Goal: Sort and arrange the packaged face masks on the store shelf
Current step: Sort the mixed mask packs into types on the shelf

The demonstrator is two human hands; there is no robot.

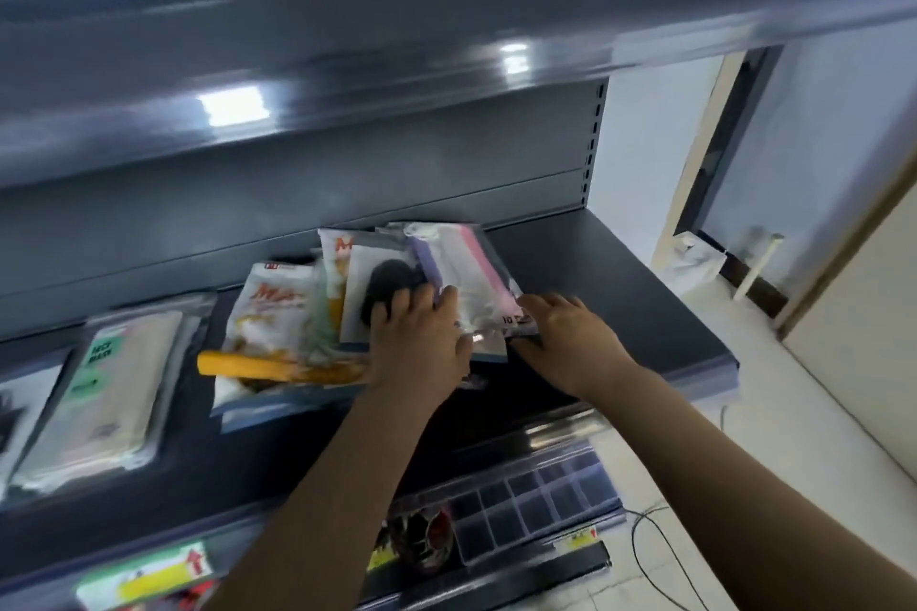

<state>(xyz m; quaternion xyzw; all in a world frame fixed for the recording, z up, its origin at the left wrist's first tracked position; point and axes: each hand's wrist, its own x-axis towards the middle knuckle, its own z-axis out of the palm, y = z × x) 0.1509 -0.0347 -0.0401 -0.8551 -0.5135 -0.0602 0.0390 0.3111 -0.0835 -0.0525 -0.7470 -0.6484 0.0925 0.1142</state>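
Note:
A loose pile of packaged face masks lies on the dark grey shelf (620, 293). On top is a clear pack of pastel masks (466, 273), beside a pack with a black mask (382, 283). White-and-orange packs (273, 313) lie to their left over an orange-edged pack (278, 370). My left hand (417, 342) rests on the pile, its fingers spread over the black and pastel packs. My right hand (565, 337) holds the pastel pack's near right corner between fingers and thumb. The whole frame is motion-blurred.
A beige mask pack with a green label (109, 392) lies flat at the left. An upper shelf (347, 65) overhangs closely. Below are a clear compartment box (536, 506) and price labels. A black cable (660, 556) and a white bag (694, 258) lie on the floor at right.

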